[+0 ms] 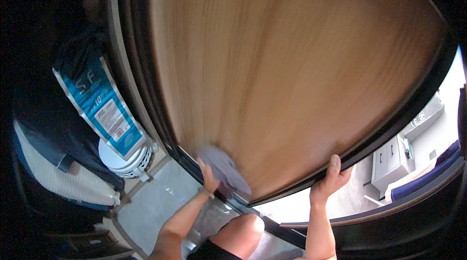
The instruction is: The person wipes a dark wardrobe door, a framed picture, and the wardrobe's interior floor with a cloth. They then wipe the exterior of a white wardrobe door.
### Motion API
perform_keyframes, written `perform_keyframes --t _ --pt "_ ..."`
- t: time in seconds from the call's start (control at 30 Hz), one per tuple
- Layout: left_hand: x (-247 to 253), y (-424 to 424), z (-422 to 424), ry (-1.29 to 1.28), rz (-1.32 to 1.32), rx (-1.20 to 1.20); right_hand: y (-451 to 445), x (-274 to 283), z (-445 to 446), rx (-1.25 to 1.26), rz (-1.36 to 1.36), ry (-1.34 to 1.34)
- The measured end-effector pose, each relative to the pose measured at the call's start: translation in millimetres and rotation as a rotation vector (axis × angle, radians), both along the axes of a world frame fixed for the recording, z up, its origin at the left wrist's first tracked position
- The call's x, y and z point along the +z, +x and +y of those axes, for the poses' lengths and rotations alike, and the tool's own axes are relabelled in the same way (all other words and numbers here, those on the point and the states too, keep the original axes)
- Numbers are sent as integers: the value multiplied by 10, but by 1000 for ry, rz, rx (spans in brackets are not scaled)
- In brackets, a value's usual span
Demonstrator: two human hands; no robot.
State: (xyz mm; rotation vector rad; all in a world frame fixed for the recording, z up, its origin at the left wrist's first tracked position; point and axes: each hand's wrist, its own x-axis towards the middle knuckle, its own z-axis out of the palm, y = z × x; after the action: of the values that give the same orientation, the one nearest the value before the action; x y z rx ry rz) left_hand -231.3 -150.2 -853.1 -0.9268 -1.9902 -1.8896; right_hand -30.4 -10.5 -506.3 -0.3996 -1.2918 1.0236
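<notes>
A wood-grain door panel (277,74) with a dark edge fills most of the view, bent by the lens. Near its lower left corner, my left hand (209,178) presses a grey cloth (227,172) against the panel. The cloth is blurred, and it hides part of my fingers. My right hand (330,181) grips the dark edge (368,145) of the door on the right, with the thumb on the wood side. The other fingers are behind the edge, out of sight.
To the left, a blue and white bag (109,114) bearing writing leans on a white lidded plastic basket (126,158). Dark clothing and a cream knitted textile (65,176) are beside it. Beyond the door, a bright room holds a white drawer cabinet (390,161). My bent knee (240,232) is over the grey tile floor (153,190).
</notes>
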Motion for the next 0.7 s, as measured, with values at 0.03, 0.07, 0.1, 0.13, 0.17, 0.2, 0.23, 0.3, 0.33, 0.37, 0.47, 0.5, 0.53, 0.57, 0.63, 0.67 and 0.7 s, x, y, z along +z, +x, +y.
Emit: perform_keyframes --t 0.03,0.07,0.1,0.13,0.17,0.2,0.23,0.3,0.33,0.37,0.47,0.5,0.53,0.57,0.63,0.67,0.7 --pt "248 -259 52 340 -146 -120 -25 -9 -28 11 -15 21" --pt "506 -599 54 -239 146 101 -89 62 -110 16 0 27" --pt "768 -945 23 -722 521 368 -122 65 -120 25 -34 63" --pt "1541 -644 254 -480 461 262 -97 25 -42 0 -87 111" --pt "2328 -348 452 -231 410 136 -81 -22 30 -4 -90 86" --pt "3148 -104 486 -19 389 43 -133 -34 10 36 -59 77" --pt "3313 -64 459 -49 628 168 -219 11 -75 88 -15 69" --pt "3373 73 690 -67 1069 364 -220 -60 -31 122 -24 61" --pt "3243 161 773 -89 1141 354 -203 -122 18 136 -55 51" --pt "2952 247 770 -164 1166 276 -206 -135 19 163 -55 81" --pt "1576 436 617 -661 914 -268 -297 6 -117 238 -71 123" --pt "1157 490 521 -855 735 -468 -297 52 -158 238 -93 139" --pt "755 492 395 -1015 599 -593 -307 67 -189 240 -115 156" --pt "439 547 352 -1128 494 -708 -289 93 -157 234 -115 174" --pt "-47 480 88 -1265 419 -765 -330 77 -150 260 -100 179" --pt "-197 486 76 -1306 423 -732 -332 105 -145 240 -77 163" --pt "-358 473 10 -1357 420 -691 -361 119 -174 230 -49 138"
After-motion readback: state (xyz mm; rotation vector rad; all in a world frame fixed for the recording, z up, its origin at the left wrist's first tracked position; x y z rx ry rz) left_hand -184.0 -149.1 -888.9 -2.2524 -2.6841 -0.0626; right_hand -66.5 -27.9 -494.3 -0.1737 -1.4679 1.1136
